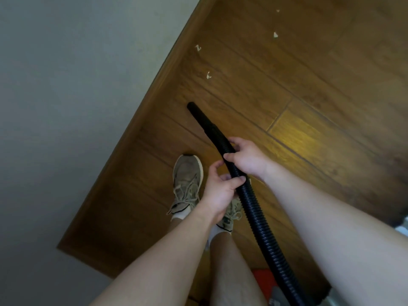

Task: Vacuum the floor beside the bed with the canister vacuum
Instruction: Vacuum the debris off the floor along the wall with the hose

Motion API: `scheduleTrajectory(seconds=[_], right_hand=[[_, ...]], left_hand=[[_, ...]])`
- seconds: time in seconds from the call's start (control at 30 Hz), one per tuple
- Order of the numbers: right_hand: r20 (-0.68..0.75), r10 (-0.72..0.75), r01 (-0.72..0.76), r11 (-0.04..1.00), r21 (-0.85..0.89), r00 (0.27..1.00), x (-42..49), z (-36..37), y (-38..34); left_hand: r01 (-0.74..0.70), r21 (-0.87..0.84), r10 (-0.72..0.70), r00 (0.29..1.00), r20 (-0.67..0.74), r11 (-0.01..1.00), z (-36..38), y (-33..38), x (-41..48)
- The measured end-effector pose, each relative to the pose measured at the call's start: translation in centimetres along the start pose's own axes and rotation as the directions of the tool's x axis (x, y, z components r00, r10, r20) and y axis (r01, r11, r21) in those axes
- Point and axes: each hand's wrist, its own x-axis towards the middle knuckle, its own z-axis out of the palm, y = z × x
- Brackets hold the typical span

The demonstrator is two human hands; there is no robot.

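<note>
Hands both on the black ribbed plastic vacuum hose [254, 204]. Right hand [245, 157] wraps it from the far side, fingers curled over the top, just behind where the ribs give way to the smooth black nozzle end [199, 117]. Left hand [220, 188] grips the hose just below that, thumb laid across the ribs, fingers curled under. Hands close together, not touching.

Hose enters at the lower right, runs up between the forearms and points up-left. Nozzle tip sits low over the brown wood-plank floor [309, 85]; can't tell whether it touches. Tip is near the floor's edge, which runs along a pale grey flat surface [66, 85] filling the left side; bed or wall, can't tell.

Four small white paper scraps [208, 75] lie on the planks beyond the tip, well apart from it.

Tan lace-up sneakers [187, 180] stand on the floor: one left of the hose, the other mostly hidden under the left hand. Orange-red object [262, 281] at the bottom edge, partly covered, can't identify.
</note>
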Motion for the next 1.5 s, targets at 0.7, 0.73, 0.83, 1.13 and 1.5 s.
scheduleTrajectory(seconds=[0.7,0.73,0.83,1.13,1.5], right_hand=[[-0.026,0.027,-0.027,1.0,0.014,0.999,-1.9,2.4,0.8],[-0.032,0.028,-0.027,0.999,0.017,0.999,-1.8,2.3,0.5],[-0.048,0.034,-0.032,0.999,0.042,0.998,-1.3,1.8,0.0],[-0.151,0.049,-0.025,0.987,0.16,0.987,0.5,0.2,-1.0],[-0.19,0.069,-0.027,0.976,0.215,0.979,2.9,-2.2,-1.1]], left_hand=[[0.006,-0.003,-0.006,0.999,0.047,1.0,-2.5,-1.3,-1.6],[0.004,0.001,-0.004,0.999,0.052,1.0,-2.4,-1.1,-1.4],[0.003,0.013,-0.004,0.998,0.064,1.0,-2.3,-0.4,-0.8],[0.004,0.089,-0.013,0.994,0.108,0.996,-1.6,2.6,1.4],[0.008,0.161,-0.029,0.991,0.13,0.987,0.3,5.0,3.5]])
